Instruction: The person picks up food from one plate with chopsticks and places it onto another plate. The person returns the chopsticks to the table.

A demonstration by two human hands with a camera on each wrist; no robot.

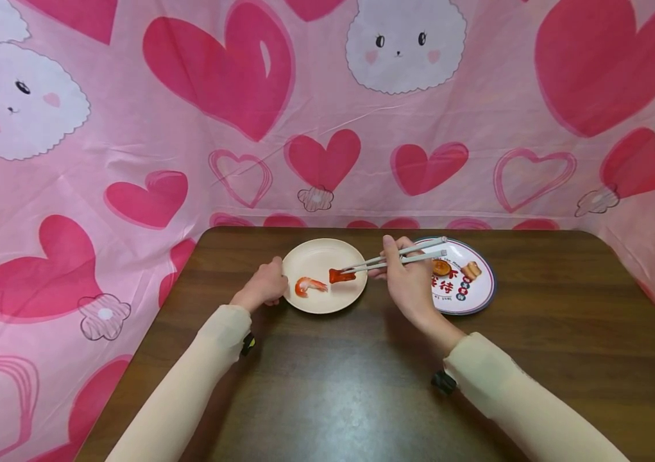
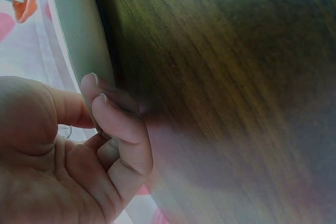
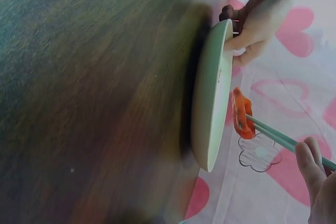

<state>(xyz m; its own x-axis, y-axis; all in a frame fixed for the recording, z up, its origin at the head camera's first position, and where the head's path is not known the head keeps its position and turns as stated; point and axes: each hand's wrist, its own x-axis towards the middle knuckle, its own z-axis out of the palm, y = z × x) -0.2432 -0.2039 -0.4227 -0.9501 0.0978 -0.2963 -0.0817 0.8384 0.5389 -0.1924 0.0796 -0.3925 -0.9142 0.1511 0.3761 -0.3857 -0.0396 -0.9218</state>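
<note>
My left hand [image 1: 265,282] pinches the left edge of a cream plate [image 1: 318,251]; in the left wrist view, its thumb and fingertips meet at the rim. A pinkish-orange shrimp [image 1: 310,286] lies on that plate. In my right hand [image 1: 410,282] is a pair of pale chopsticks [image 3: 273,134]. Their tips hold a glossy red-orange piece of food [image 1: 342,276], whose kind I cannot tell. The right wrist view has this piece [image 3: 242,115] raised above the plate's rim.
Partly behind my right hand stands a white plate [image 1: 487,296] with a blue rim and printed red characters. On it are a small tan piece [image 1: 470,270] and a round golden-brown shape [image 1: 441,267]. A pink heart-patterned cloth [image 1: 362,205] hangs behind the wooden table [image 1: 327,385].
</note>
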